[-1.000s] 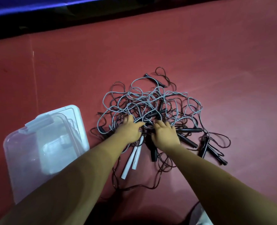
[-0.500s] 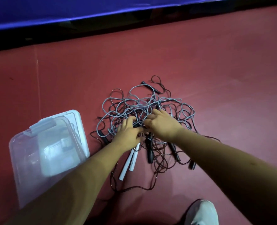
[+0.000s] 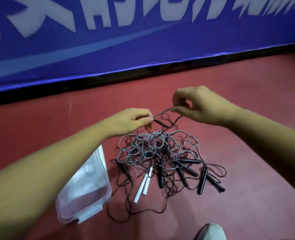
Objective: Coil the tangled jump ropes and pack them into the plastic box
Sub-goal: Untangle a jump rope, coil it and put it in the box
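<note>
Pinching dark rope (image 3: 163, 112), left hand (image 3: 131, 121) and right hand (image 3: 201, 106) gripped it with curled fingers; tangled pile (image 3: 152, 149) lay under hands.

Dark red sports floor (image 3: 257, 153) fills the near and middle ground, with a faint pale seam (image 3: 70, 108) at far left. A blue banner (image 3: 160, 54) spans the far side, carrying blurred white lettering (image 3: 107, 16) and a lighter blue stripe (image 3: 84, 49). A black strip (image 3: 30, 97) runs along its base. Lighting is dim and even.
</note>
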{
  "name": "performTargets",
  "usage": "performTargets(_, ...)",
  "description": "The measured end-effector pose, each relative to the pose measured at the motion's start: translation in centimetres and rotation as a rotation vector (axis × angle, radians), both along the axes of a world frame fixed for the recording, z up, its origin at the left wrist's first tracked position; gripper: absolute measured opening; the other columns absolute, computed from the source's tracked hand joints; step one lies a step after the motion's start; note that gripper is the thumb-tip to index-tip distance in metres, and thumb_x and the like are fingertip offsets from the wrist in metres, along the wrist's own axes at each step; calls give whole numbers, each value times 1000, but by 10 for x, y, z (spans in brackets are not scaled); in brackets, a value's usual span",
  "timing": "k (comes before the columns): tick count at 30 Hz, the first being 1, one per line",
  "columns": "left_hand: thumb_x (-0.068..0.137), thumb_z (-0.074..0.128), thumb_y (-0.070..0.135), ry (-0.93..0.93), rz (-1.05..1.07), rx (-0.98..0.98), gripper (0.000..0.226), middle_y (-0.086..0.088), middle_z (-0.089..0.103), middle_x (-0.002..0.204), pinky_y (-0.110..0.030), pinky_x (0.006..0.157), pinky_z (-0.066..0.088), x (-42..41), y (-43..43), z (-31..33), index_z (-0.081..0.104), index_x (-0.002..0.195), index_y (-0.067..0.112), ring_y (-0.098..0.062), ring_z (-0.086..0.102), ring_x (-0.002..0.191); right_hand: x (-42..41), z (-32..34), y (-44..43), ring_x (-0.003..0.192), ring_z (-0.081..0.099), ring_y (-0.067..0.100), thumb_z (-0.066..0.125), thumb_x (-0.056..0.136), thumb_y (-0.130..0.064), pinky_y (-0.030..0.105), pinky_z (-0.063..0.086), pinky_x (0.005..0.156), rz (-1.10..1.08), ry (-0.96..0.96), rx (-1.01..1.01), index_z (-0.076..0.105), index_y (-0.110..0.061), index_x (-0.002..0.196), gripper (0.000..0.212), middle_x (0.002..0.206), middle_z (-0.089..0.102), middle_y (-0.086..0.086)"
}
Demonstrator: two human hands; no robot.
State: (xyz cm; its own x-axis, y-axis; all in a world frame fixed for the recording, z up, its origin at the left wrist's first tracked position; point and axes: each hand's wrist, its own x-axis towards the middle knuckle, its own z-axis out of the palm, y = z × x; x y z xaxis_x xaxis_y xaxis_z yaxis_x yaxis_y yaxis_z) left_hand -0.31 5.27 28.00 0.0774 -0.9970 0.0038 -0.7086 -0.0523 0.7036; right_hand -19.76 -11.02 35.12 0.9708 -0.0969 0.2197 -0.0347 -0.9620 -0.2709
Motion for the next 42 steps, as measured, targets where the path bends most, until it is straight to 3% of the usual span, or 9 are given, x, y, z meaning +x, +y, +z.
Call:
performTargets(7, 104, 46, 27, -143, 48, -15, 24, 8, 67, 75, -28, 78, 47, -14, 50, 60, 59, 84, 27, -4, 61, 73, -37, 41, 25, 71, 60, 21, 76, 85, -31, 34, 48, 65, -153, 82, -64, 63, -23, 85, 15, 71, 56, -8)
performTargets(11, 101, 44, 31, -283, 43, -213, 24, 16, 58, 68, -11, 64, 36, -58, 63, 97, 52, 79, 30, 0, 54, 65, -45, 41, 62, 94, 67, 12, 79, 79, -41, 31, 54, 86, -154, 307, 125, 63, -20, 119, 48, 100, 70, -8)
performTargets(16, 99, 42, 34, -353, 47, -365, 28, 13, 56, 68, -13, 64, 35, -83, 74, 119, 56, 79, 21, -3, 51, 66, -39, 39, 114, 59, 61, 9, 63, 95, -35, 29, 48, 61, -25, 73, 494, 63, -14, 90, 22, 69, 66, -3)
performTargets(24, 100, 49, 44, -221, -9, 47, 35, 5, 65, 62, -22, 63, 45, -35, 115, 75, 56, 73, 22, -3, 60, 58, -59, 57, 91, 51, 42, 7, 48, 97, -36, 27, 34, 53, 13, -127, 3, 70, -13, 87, 33, 63, 57, -10)
performTargets(29, 92, 54, 50, 22, 180, 14, 34, -4, 62, 56, -25, 60, 44, 0, 125, 80, 60, 75, 21, -13, 59, 52, -70, 58, 53, 51, 49, 9, 53, 101, -31, 29, 36, 52, -219, -97, 15, 69, -14, 84, 29, 58, 55, -8)
performTargets(31, 90, 52, 46, 64, 187, -85, 31, 2, 51, 52, -23, 53, 38, -14, 125, 92, 61, 75, 21, -8, 46, 47, -71, 49, 48, 66, 61, 11, 64, 92, -38, 19, 44, 62, -255, 192, 68, 70, -19, 97, 20, 76, 68, -6)
performTargets(35, 92, 54, 31, -11, 40, -129, 24, 10, 49, 56, -14, 54, 32, -60, 122, 111, 64, 74, 19, -2, 42, 52, -55, 31, 83, 118, 57, -3, 83, 74, -40, 19, 44, 103, -93, 362, 498, 42, -26, 147, 84, 134, 59, -15)
performTargets(39, 95, 56, 34, -154, 56, -149, 28, 3, 50, 57, -18, 52, 30, -70, 117, 107, 65, 75, 17, -5, 41, 52, -34, 35, 125, 75, 69, 23, 66, 94, -35, 41, 54, 71, 27, 262, 567, 71, -20, 97, 16, 84, 75, 3)
performTargets(42, 96, 55, 37, -58, 55, -106, 30, 5, 49, 57, -18, 52, 32, -60, 121, 101, 65, 78, 16, -3, 40, 51, -32, 43, 130, 48, 56, 20, 58, 98, -35, 34, 45, 50, 57, 183, 599, 67, -14, 84, 27, 56, 61, -2)
